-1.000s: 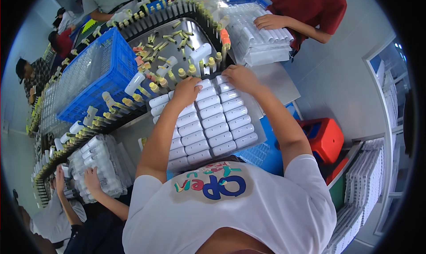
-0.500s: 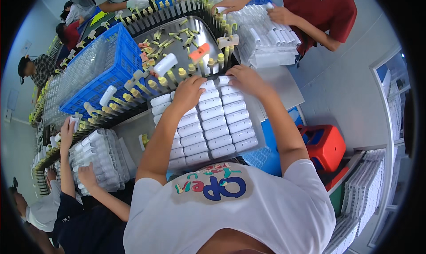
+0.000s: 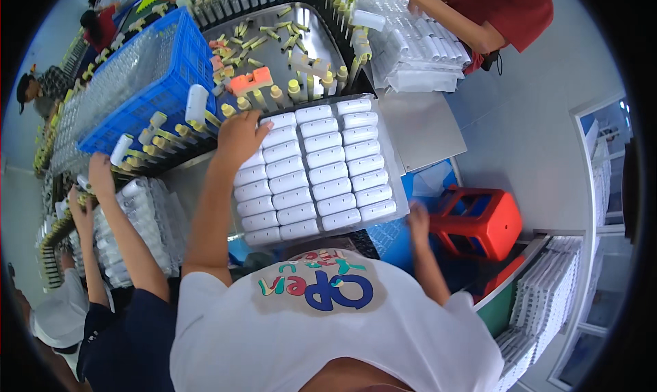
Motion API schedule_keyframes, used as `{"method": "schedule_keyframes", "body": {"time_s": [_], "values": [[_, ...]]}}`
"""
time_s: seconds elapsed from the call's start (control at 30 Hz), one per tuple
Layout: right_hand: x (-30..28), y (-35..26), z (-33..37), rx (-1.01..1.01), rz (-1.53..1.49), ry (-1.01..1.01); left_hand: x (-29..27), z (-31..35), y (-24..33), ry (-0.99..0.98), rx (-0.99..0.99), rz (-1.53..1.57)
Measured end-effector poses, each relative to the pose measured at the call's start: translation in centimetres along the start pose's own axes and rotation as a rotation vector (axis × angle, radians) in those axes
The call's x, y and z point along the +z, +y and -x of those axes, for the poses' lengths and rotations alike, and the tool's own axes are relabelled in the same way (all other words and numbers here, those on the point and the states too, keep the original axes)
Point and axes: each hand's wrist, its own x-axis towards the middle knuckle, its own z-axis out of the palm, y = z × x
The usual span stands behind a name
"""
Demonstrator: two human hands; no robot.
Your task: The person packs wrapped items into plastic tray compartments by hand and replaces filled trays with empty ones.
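Note:
A clear plastic tray lies in front of me, filled with columns of white rounded plastic casings. My left hand is at its far left corner, fingers closed over the edge and thumb by the end casing. Down by the near right corner is my right hand, lowered beside the tray. Its fingers are smeared and partly hidden, so whether it touches the tray cannot be made out.
Beyond the tray, a line of yellow-tipped posts borders a metal pan with small loose parts. A blue crate stands far left, a red stool at right. Co-workers' arms reach in at left and far right.
My right hand has left the far edge of the tray and dropped to the near right corner. My left hand has shifted left to the far left corner, uncovering the casings.

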Motion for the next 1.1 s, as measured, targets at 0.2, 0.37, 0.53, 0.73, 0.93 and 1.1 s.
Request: {"method": "schedule_keyframes", "body": {"time_s": [0.2,0.37,0.53,0.73,0.93,1.1], "values": [[11.2,2.3,8.6,0.522,-0.533,-0.487,-1.2,-0.5,0.2,-0.261,-0.019,0.105],[13.9,0.6,7.2,0.572,-0.655,-0.3,-2.3,0.3,-1.3,-0.488,-0.104,0.145],[9.7,0.4,4.1,0.43,-0.631,-0.308,2.5,3.8,-4.8,-0.809,-0.468,0.524],[5.8,-2.8,-1.5,0.47,-0.295,-0.433,6.1,13.0,-0.5,-0.755,-0.626,1.2],[3.0,-6.1,-10.2,0.486,0.013,-0.522,7.5,18.9,6.6,-0.758,-0.829,1.391],[6.4,-10.7,-15.4,0.649,0.283,-0.637,12.1,27.1,12.9,-0.495,-0.921,1.666]]}}
